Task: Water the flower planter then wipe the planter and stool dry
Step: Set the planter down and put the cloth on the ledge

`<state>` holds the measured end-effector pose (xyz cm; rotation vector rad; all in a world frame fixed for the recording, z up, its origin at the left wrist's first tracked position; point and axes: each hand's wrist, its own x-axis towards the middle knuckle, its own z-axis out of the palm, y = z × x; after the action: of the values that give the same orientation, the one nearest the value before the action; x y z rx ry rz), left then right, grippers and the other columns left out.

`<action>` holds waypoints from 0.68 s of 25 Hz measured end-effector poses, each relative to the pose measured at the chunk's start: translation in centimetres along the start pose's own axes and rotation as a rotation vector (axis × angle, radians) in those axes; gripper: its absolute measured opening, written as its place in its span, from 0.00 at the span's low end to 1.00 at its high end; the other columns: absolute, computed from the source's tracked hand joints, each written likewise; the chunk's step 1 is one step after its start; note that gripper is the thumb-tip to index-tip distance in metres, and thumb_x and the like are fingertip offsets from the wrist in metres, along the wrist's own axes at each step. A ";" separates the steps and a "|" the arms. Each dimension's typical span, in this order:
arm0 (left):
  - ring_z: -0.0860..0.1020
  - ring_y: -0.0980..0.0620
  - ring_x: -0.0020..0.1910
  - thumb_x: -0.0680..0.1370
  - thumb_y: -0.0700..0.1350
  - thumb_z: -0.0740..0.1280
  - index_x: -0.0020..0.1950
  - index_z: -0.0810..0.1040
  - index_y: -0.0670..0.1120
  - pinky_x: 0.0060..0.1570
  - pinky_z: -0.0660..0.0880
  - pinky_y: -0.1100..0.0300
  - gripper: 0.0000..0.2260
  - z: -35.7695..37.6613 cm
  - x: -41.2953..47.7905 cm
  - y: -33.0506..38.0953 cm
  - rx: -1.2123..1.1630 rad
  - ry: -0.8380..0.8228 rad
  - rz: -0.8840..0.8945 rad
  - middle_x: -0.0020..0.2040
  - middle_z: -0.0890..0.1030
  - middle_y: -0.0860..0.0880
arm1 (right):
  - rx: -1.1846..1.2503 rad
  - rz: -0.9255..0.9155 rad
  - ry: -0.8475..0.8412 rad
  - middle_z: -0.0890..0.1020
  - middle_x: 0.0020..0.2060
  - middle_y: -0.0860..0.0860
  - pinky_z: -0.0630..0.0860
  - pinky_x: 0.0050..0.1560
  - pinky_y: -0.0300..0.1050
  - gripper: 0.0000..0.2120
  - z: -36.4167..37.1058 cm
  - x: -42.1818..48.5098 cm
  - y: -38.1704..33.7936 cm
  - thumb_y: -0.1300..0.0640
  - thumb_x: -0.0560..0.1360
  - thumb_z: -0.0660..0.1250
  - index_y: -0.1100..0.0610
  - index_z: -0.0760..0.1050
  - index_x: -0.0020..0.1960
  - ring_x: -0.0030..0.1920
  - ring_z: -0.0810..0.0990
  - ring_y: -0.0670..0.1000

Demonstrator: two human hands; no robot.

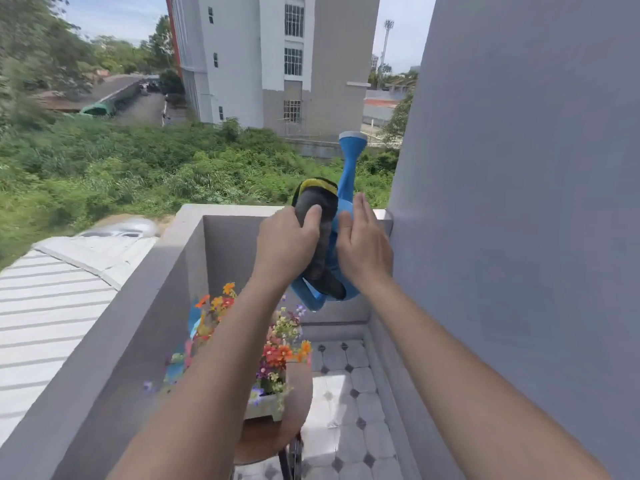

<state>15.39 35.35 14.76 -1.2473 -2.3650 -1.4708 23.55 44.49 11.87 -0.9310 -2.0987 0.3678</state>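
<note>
Head view: both arms reach up and forward over the balcony. The left grip (pixel 287 244) has its thumb and fingers curled round a dark cloth (pixel 325 271) pressed against the blue watering can (pixel 348 174), while the right grip (pixel 363 244) lies flat with straight fingers on the can's other side. What actually carries the can's weight is hidden. The can's long axis runs from its handle, low and nearer the person than the grips, up to the rose, high and beyond them. The flower planter (pixel 263 408) sits on the round stool (pixel 259 441) well below both grips, under the left forearm. The left grip looks nearer it, so watering probably means bringing the spout down and back.
</note>
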 end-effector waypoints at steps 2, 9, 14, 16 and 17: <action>0.76 0.39 0.44 0.80 0.53 0.58 0.39 0.71 0.41 0.37 0.61 0.55 0.18 6.5 -2.3 1.1 -0.023 -0.059 -0.037 0.39 0.77 0.40 | -0.058 0.064 -0.028 0.57 0.75 0.53 0.61 0.70 0.56 0.24 -1.1 -1.4 6.8 0.50 0.81 0.47 0.59 0.54 0.75 0.73 0.60 0.55; 0.71 0.48 0.35 0.80 0.52 0.58 0.39 0.71 0.42 0.31 0.61 0.57 0.16 24.7 -13.4 -3.7 0.000 -0.198 -0.255 0.33 0.74 0.48 | -0.061 0.258 -0.344 0.57 0.76 0.52 0.58 0.72 0.53 0.24 3.5 -11.3 25.5 0.51 0.82 0.45 0.57 0.51 0.75 0.74 0.56 0.52; 0.69 0.58 0.30 0.80 0.51 0.60 0.38 0.71 0.44 0.27 0.60 0.66 0.15 33.9 -22.0 -12.7 0.008 -0.260 -0.398 0.31 0.72 0.52 | -0.076 0.359 -0.527 0.55 0.76 0.48 0.53 0.73 0.52 0.23 11.1 -20.2 35.2 0.53 0.82 0.44 0.54 0.50 0.76 0.75 0.51 0.48; 0.70 0.54 0.30 0.80 0.51 0.60 0.39 0.72 0.42 0.28 0.61 0.62 0.15 37.6 -25.3 -17.3 0.034 -0.278 -0.456 0.31 0.72 0.52 | -0.092 0.380 -0.605 0.54 0.76 0.48 0.52 0.74 0.52 0.23 15.6 -24.1 38.9 0.52 0.82 0.44 0.54 0.49 0.76 0.75 0.50 0.48; 0.70 0.52 0.31 0.80 0.51 0.60 0.40 0.72 0.42 0.28 0.62 0.61 0.15 39.6 -27.0 -20.1 0.051 -0.289 -0.491 0.31 0.72 0.52 | -0.100 0.385 -0.650 0.54 0.76 0.49 0.51 0.74 0.52 0.23 18.1 -26.1 40.9 0.52 0.82 0.43 0.55 0.49 0.76 0.75 0.49 0.48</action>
<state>32.49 46.34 -33.00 -0.9633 -3.0479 -1.4005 40.70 54.66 -35.94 -1.4225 -2.5200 0.8640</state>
